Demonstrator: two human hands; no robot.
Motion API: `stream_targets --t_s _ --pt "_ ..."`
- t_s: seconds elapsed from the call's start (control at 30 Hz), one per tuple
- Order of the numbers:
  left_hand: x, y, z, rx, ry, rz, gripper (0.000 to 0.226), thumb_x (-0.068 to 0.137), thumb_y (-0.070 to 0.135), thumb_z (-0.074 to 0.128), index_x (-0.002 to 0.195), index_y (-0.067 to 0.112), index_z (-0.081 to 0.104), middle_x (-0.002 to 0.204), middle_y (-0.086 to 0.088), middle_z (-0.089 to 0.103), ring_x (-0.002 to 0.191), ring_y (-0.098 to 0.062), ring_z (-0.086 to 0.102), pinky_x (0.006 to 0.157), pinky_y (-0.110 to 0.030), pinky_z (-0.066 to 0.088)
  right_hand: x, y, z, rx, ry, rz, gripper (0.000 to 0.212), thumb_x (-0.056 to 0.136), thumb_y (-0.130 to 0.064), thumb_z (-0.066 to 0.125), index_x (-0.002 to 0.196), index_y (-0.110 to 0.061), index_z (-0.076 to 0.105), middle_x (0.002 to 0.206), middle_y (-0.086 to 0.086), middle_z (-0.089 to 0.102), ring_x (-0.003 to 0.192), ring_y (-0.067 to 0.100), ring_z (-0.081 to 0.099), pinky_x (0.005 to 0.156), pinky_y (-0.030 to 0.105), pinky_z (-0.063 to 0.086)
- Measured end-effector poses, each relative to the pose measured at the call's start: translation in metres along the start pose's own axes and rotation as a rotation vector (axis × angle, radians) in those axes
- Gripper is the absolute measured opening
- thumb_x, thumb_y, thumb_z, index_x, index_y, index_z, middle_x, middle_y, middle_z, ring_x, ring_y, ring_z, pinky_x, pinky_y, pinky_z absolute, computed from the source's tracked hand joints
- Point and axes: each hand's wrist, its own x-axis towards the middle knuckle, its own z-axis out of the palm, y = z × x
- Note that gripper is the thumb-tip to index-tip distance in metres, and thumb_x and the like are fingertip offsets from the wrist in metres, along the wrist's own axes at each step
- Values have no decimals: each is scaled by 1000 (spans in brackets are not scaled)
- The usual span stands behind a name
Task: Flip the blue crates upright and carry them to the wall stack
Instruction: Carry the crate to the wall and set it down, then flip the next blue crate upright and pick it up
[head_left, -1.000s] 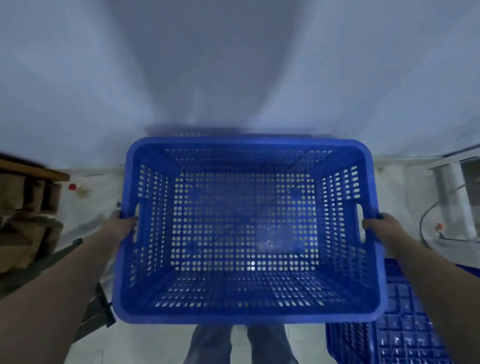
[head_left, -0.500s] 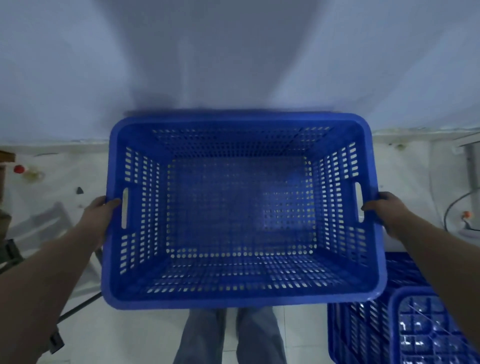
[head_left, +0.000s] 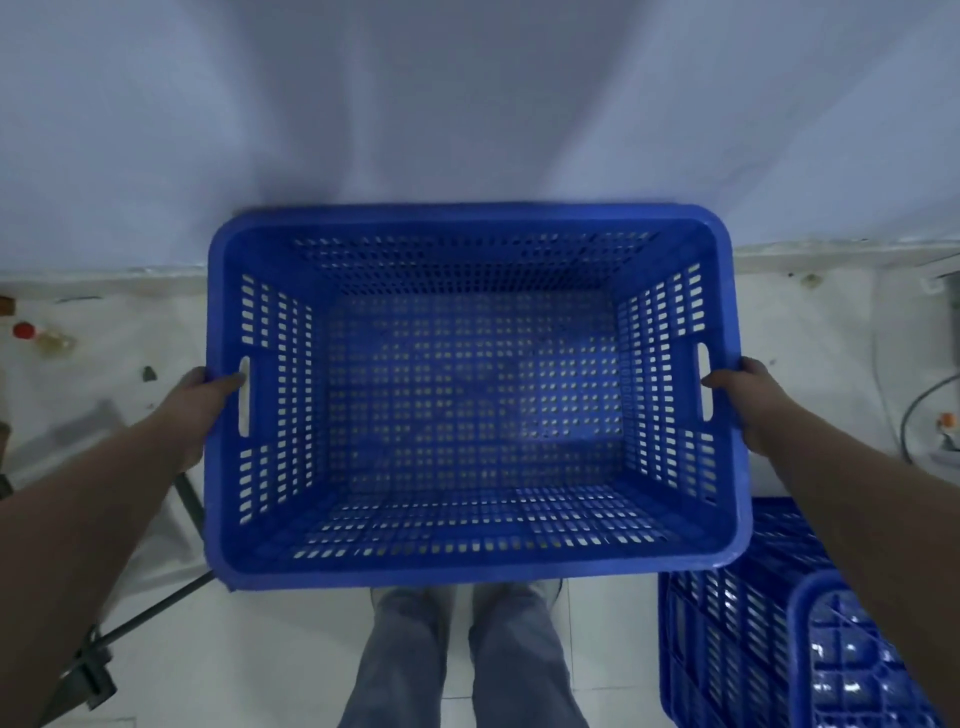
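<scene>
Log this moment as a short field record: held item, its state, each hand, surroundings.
held item: blue perforated crate
orientation: upright, open side up, nothing inside
left hand: grips the crate's left end at the handle slot
right hand: grips the right end at the handle slot
position: held off the floor in front of the white wall
nearby: more blue crates on the floor at lower right
floor litter: red-capped bottle at left

arms: bare, no sleeves | legs: grey trousers (head_left: 462, 660) | wrists: nothing worn
</scene>
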Motion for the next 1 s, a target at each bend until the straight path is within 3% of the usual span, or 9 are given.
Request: stream_targets --t_s 0.1,0.17,0.23,0.33,0.4,0.53,0.7,0.87,1.0 --pt "-10 -3 3 408 -25 57 71 92 20 58 151 15 19 152 -19 30 129 -43 43 103 -53 40 -27 -3 7 -301 71 -97 71 86 -15 59 148 -10 23 142 21 42 122 44 47 101 53 43" --pt "-29 5 7 680 -104 128 62 93 22 56 147 8 30 151 -21 29 127 -41 43 104 -48 41 -54 -7 8 -463 52 -162 74 86 -17 58 148 -5 21 142 22 41 120 44 48 97 49 46" --pt "-61 23 11 896 -170 301 55 95 25 51 142 1 36 149 -21 32 131 -36 40 108 -43 38 -87 -22 4 -485 -3 -230 67 84 -15 56 144 -3 28 138 22 43 115 43 52 89 47 47" --pt "-128 74 7 1101 -139 564 64 97 38 41 150 8 22 159 -13 17 145 -30 20 118 -39 24 -142 -60 -23 -593 -10 -343 65 82 -18 53 142 -7 32 144 17 39 122 38 49 98 48 46" --pt "-180 114 -5 1129 -101 684 66 97 42 37 151 9 19 160 -10 16 147 -27 19 118 -38 23 -193 -93 -52 -684 28 -400 66 86 -19 51 147 -9 26 151 13 31 132 34 41 108 42 38" --pt "-299 178 -33 997 -77 942 55 95 38 42 139 6 39 143 -13 45 128 -26 44 105 -36 37 -314 -128 -115 -650 162 -451 68 90 -21 46 150 -9 17 158 9 20 141 29 31 114 38 31" --pt "-454 206 -58 1084 -139 1237 63 95 40 40 149 10 27 155 -8 30 142 -21 29 114 -29 25 -468 -95 -193 -697 271 -440 66 95 -21 39 153 -12 9 161 4 9 146 23 20 116 36 23" --pt "-596 225 -62 1164 -176 1558 66 94 42 40 150 10 24 156 -8 29 143 -22 28 115 -32 25 -588 -52 -286 -600 499 -345 64 94 -23 40 152 -13 14 159 4 17 145 23 22 114 36 24" --pt "-707 225 -50 1235 -147 1793 67 93 45 40 149 11 27 153 -8 34 141 -23 32 113 -34 30 -672 -10 -359 -527 692 -273 60 93 -28 44 147 -10 24 153 9 31 135 29 37 108 38 33"
